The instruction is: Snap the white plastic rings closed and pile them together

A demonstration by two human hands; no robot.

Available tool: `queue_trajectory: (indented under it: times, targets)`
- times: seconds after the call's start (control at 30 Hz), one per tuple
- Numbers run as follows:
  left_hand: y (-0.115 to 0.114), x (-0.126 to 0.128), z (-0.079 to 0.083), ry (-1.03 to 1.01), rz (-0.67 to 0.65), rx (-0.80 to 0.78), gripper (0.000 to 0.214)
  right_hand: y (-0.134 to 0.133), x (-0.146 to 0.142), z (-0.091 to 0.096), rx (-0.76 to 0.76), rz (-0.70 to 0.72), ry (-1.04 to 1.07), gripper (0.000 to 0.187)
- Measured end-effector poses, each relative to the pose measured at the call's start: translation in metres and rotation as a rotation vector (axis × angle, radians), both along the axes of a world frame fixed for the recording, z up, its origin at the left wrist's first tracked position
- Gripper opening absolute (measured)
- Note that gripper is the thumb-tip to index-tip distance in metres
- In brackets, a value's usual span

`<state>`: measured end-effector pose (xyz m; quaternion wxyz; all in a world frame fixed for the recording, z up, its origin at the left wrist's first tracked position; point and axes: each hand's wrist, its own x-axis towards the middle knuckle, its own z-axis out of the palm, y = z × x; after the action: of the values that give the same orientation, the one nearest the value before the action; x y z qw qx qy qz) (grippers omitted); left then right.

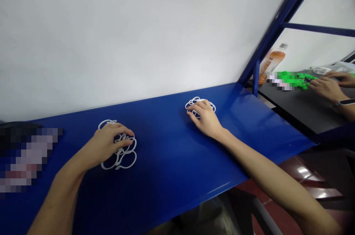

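On the blue tabletop (163,142) lie two flat, white, flower-like pieces made of thin loops. My left hand (107,139) rests over the left white looped piece (119,158), fingers curved and apart, with the thumb and index finger spread across its loops. Part of that piece is hidden beneath the palm. Farther back and to the right, my right hand (205,117) lies palm down on the right white looped piece (196,98). Its fingers are stretched out over the loops and cover much of them. Neither piece appears lifted from the table.
A white wall (133,35) rises behind the table. Blue frame bars (273,29) stand at the right end. Beyond them, another person's hands (328,89) work near green pieces (303,79) on a black table (294,107), with an orange drink bottle (273,63) behind. A dark item (19,129) lies far left.
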<state>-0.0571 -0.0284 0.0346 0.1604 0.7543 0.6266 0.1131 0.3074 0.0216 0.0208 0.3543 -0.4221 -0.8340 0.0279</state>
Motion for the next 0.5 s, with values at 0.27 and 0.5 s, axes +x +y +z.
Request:
queue_trajectory:
  times: [0.27, 0.5]
  targets:
    - [-0.005, 0.043, 0.002, -0.026, 0.011, 0.172, 0.029, -0.014, -0.013, -0.006, -0.112, 0.170, -0.061, 0.016]
    - [-0.019, 0.089, -0.002, -0.247, -0.045, 0.184, 0.029, -0.039, -0.033, -0.003, -0.304, 0.419, -0.013, 0.038]
